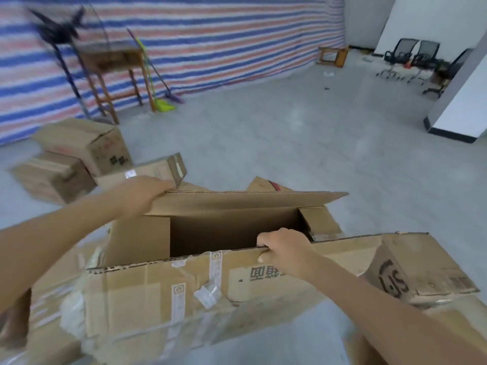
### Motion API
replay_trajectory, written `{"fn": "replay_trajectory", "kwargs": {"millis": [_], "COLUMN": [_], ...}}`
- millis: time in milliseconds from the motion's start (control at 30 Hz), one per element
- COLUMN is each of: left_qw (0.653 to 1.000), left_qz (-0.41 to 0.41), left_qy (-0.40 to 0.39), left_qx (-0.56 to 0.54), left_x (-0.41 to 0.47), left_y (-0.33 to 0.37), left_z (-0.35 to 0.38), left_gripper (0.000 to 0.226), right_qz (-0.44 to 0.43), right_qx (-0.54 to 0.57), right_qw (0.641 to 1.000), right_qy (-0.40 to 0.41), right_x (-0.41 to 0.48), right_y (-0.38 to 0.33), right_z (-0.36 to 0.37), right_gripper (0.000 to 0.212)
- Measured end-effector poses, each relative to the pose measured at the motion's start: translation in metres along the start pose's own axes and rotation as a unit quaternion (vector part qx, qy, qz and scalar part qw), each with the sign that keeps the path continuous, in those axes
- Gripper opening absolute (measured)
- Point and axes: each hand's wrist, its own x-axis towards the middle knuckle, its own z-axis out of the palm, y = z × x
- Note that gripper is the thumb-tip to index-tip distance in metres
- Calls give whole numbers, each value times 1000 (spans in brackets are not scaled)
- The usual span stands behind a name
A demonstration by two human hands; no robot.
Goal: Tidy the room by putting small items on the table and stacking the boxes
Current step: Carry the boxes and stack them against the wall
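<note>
A large open cardboard box (163, 291) with torn tape fills the lower middle, its inside empty and dark. My left hand (143, 193) grips the far flap at its left end. My right hand (283, 248) grips the near flap, fingers curled over its top edge. Two closed cardboard boxes (87, 143) sit stacked askew on the floor at the left, and a long narrow box (155, 171) lies just behind my left hand. A small wooden table (113, 57) stands against the striped wall at the back left.
A broom and mop (155, 83) lean beside the table, next to a black stand (60, 35). A wooden stool (333, 56) and office chairs (413, 60) stand at the far right by a white wall. Another flattened box (421, 272) lies at the right. Grey concrete floor stretches ahead.
</note>
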Motion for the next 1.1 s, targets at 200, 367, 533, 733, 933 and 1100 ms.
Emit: {"fn": "replay_trajectory", "kwargs": {"millis": [200,367,533,733,933,1100], "left_qw": [991,964,918,858,804,740], "left_qz": [-115,-245,-374,-501,-587,-661], "left_qy": [63,93,119,84,-6,-100], "left_qx": [36,44,51,71,94,76], "left_x": [-101,-225,-377,-579,-764,-882], "left_y": [-85,-133,-177,-204,-195,-180], "left_z": [-71,-102,-101,-74,-51,-21], "left_gripper": [44,39,43,39,38,37], "right_qz": [-111,-204,-311,-472,-573,-620], "right_qx": [-27,-50,-56,-50,-34,-15], "right_qw": [989,971,942,879,817,772], "right_qy": [89,119,113,38,-58,-139], "right_x": [12,18,4,-51,-107,-150], "right_y": [-92,-199,-337,-521,-691,-796], "right_z": [-76,-116,-128,-90,-18,59], "right_gripper": [20,25,25,28,26,9]}}
